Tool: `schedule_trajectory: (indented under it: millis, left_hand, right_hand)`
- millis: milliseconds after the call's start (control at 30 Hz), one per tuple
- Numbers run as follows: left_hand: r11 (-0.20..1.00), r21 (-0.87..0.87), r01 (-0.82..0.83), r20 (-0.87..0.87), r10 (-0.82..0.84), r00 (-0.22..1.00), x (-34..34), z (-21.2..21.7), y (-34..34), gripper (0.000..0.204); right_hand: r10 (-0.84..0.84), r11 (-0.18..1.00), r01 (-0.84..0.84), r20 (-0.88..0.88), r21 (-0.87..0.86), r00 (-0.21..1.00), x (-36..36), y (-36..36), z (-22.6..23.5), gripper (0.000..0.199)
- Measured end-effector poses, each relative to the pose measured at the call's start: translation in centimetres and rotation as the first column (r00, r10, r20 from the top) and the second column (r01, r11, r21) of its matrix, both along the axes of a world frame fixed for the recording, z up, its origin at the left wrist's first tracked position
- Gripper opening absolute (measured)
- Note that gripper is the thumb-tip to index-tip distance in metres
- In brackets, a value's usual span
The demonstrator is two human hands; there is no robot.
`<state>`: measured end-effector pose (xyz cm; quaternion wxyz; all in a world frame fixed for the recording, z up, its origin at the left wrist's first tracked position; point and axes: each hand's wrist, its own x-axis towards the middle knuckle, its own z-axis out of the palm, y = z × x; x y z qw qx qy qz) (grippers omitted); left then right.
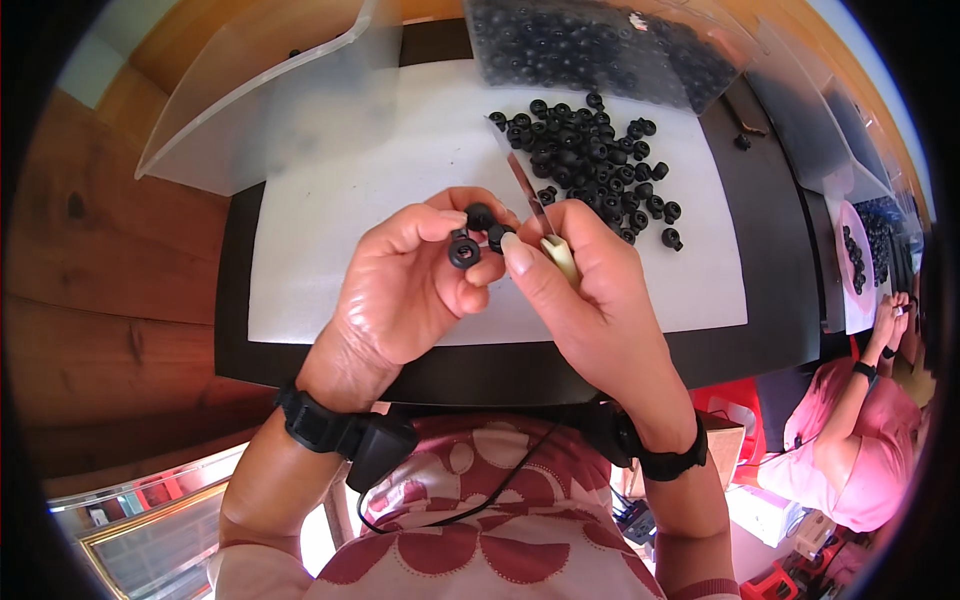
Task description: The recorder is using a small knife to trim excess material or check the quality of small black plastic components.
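My left hand (390, 285) is closed at the fingertips on a few small round black plastic parts (464, 252); one shows a hole through its middle. My right hand (615, 295) grips a knife (561, 260) by its pale yellow-green handle, its narrow blade pointing up and away to the left. The right thumb meets another black part (500, 237) right beside the left fingers. Beyond my right hand, a loose pile of the same black parts (570, 160) lies on the white sheet (330, 290).
At the far side stands a clear bin (610, 50) full of black parts. A translucent bin (250, 110) sits at far left, another (810, 120) at right. Further right, a person in pink (850, 440) works near a pink basin (848, 222). The dark table edge (300, 362) runs before me.
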<state>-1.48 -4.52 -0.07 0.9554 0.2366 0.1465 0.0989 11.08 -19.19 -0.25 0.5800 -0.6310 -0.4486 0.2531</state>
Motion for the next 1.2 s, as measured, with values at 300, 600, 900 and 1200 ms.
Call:
schedule_trajectory:
  millis: [300, 600, 900, 1200]
  left_hand:
    - [0.996, 0.020, -0.091, -0.029, 0.092, 0.995, 0.0, -1.6, -0.1, 0.029]
    - [0.963, 0.245, -0.114, -0.150, 0.154, 0.977, -0.5, -1.1, -0.6, 0.027]
    - [0.903, 0.422, -0.075, -0.144, 0.149, 0.978, -1.0, -1.3, -1.3, 0.027]
    - [0.938, 0.332, -0.101, -0.185, 0.170, 0.968, -0.8, -0.8, -1.1, 0.030]
  right_hand:
    - [-0.056, 0.997, 0.059, 0.059, -0.044, 0.997, -0.7, 1.1, 0.4, 0.012]
    - [-0.115, 0.993, 0.115, 0.007, -0.026, 0.993, -1.8, 1.1, 0.1, 0.011]
    - [-0.085, 0.996, 0.085, 0.048, 0.010, 0.995, -2.4, 1.3, 0.8, 0.010]
    - [-0.056, 0.998, 0.056, 0.087, 0.010, 0.995, -1.9, 1.1, -0.2, 0.015]
